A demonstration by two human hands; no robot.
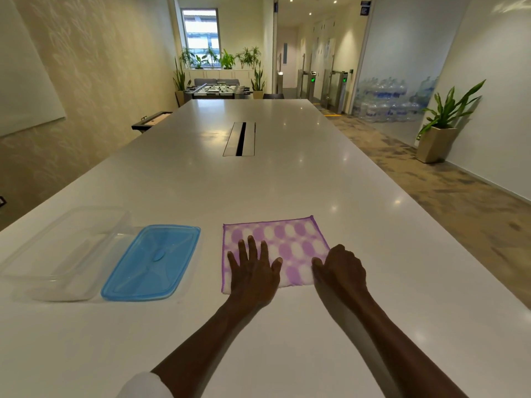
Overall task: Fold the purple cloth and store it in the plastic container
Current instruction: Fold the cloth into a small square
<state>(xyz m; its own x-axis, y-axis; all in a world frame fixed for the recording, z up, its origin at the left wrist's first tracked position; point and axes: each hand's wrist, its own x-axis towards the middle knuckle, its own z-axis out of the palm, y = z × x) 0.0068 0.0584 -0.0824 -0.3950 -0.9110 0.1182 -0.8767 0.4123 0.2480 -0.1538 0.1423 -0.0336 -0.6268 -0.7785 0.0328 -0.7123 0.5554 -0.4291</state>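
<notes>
1. Head view: the purple cloth [284, 245] lies flat on the near part of the white table [258, 182], right of centre.
2. Left hand [253, 268] presses on its near-left part, fingers straight and spread.
3. Right hand [342, 268] grips the cloth's near-right edge, fingers curled.
4. A blue lid [152, 262] lies just left of the cloth; a clear plastic container [66, 251] sits further left, touching the lid.

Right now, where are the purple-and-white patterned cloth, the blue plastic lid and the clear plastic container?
Purple-and-white patterned cloth [290, 239]: head view, bare patterned middle beyond the hands.
Blue plastic lid [152, 261]: head view, lid's centre.
Clear plastic container [60, 254]: head view, see-through floor.
</notes>
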